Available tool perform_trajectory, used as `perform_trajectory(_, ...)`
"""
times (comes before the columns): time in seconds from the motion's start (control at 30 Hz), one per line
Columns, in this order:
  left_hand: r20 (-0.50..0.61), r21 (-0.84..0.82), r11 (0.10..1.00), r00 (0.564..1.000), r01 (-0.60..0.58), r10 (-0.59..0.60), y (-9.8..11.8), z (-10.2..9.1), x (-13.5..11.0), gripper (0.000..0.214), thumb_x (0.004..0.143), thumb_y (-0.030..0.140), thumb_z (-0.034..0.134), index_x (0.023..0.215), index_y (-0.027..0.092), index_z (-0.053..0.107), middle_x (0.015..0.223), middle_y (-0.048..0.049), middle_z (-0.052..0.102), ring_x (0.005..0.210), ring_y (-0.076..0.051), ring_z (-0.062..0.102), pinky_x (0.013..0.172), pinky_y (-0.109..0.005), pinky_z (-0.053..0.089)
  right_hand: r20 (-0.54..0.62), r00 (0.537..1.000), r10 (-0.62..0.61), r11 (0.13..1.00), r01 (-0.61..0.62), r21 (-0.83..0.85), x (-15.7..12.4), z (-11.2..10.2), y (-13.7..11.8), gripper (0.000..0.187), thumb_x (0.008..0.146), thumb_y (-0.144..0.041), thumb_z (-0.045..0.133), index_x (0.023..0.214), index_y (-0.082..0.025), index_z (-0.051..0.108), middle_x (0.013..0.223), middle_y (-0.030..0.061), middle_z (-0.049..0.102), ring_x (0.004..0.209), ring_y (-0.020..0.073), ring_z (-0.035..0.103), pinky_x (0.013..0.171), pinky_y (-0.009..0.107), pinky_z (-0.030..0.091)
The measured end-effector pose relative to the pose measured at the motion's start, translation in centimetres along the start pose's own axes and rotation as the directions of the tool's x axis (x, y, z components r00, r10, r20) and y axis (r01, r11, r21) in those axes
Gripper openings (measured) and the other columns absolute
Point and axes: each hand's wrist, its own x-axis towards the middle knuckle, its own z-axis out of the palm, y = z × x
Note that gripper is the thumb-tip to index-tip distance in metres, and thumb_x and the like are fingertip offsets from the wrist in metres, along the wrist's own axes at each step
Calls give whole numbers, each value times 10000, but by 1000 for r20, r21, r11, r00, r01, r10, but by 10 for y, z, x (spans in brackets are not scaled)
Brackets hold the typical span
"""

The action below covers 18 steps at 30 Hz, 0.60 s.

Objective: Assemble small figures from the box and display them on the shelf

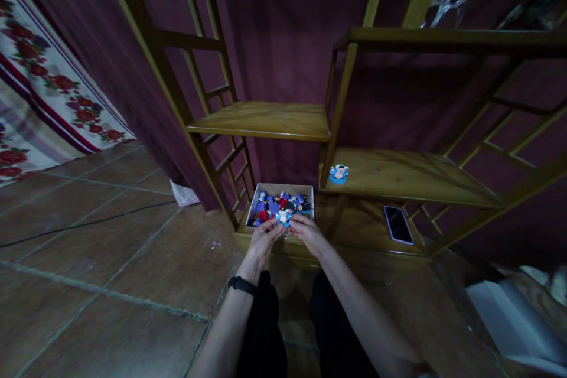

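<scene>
Between my two hands is a small figurine [283,217] with a pale body and a blue base. The fingers of my left hand [267,235] close on its left side, and those of my right hand [305,230] on its right side. Just behind it stands an open box [311,195] on the bottom shelf, filled with several more figurines [283,201] in purple, red, black and white. A similar figurine [339,173] on a blue round base stands upright on the shelf to the right.
A phone [398,225] lies on the bottom board at the right. Wooden shelves [266,118] rise in front of me, with uprights on both sides. A cable [88,223] crosses the tiled floor at the left. A white box [509,319] sits at the lower right.
</scene>
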Motion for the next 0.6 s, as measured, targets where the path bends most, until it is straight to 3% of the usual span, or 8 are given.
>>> perform_trajectory(0.2,-14,-5,999,999,-37,37,-24,2,-30,349,556,126,790,872,123,640,810,-56,695,733,-136,649,767,-269,493,24,1000,-2,1000,2,29,-33,-7,13,331,612,-320,755,892,-179,650,778,28,670,671,125,614,745,306,475)
perform_trajectory(0.37,5,66,995,997,-81,81,-41,5,-39,356,539,188,802,857,124,654,819,-52,694,717,-134,634,745,-269,482,-52,999,15,1000,-15,-4,-48,-14,17,315,581,-302,761,852,-184,654,770,26,675,654,130,618,744,315,477)
perform_trajectory(0.47,50,139,986,995,-88,82,-44,7,-40,378,512,193,815,852,125,666,797,-45,693,690,-134,625,724,-270,476,-99,995,9,1000,-10,-14,-54,-17,19,294,573,-288,757,830,-187,655,778,28,681,660,135,621,752,322,477)
perform_trajectory(0.6,98,54,998,995,-30,25,-39,8,-46,372,508,158,815,846,125,663,815,-48,694,725,-136,634,772,-277,475,-116,993,-4,1000,3,-14,-62,-14,19,304,567,-292,755,836,-194,651,788,17,678,672,130,619,759,322,476)
